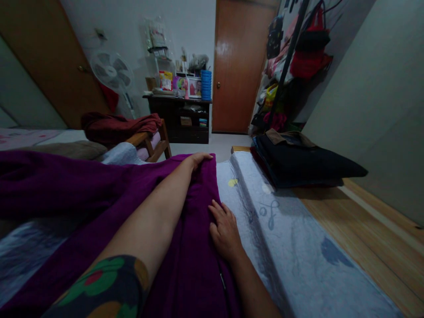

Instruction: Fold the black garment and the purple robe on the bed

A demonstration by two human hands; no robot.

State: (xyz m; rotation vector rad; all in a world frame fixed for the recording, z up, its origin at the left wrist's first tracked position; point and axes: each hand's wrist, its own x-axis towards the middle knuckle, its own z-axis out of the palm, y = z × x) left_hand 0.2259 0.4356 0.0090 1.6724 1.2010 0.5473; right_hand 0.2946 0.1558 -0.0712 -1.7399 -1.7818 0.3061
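Note:
A purple garment (195, 229) lies spread over the bed, one sleeve reaching to the left edge of the view. My left hand (199, 160) rests on its far end, near the top corner, with fingers stretched to the right. On the garment's right edge lies my right hand (225, 227), its fingers apart and flat on the cloth. Below that hand a zipper pull shows on the purple cloth.
Dark folded clothes (298, 159) are stacked on the right side of the bed. A patterned sheet (285, 247) covers the bed beside wooden boards (361, 234). A wooden chair (160, 148) holding a dark red cloth (115, 126) stands beyond, left. A fan (112, 70) is behind.

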